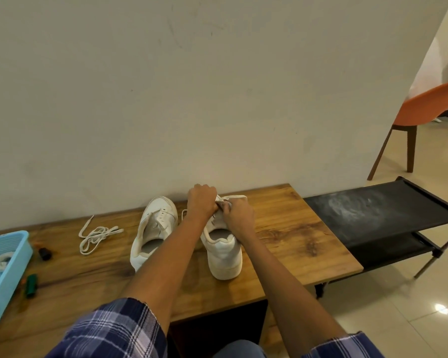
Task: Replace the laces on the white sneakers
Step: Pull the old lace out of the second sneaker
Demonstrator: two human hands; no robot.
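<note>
Two white sneakers stand on the wooden table [295,249], heels toward me. The left sneaker [154,228] has no lace in its eyelets. Over the front of the right sneaker [224,254], my left hand [201,202] and my right hand [239,215] meet, both pinching a white lace [233,198] that loops out past my fingers. The eyelets under my hands are hidden. A loose, dull white lace [96,236] lies in a tangle on the table left of the sneakers.
A light blue basket [4,275] with rolled white laces sits at the left edge. A small black object [45,253] and a green tool [31,281] lie beside it. A black fabric rack [383,218] stands right of the table, an orange chair [429,107] beyond.
</note>
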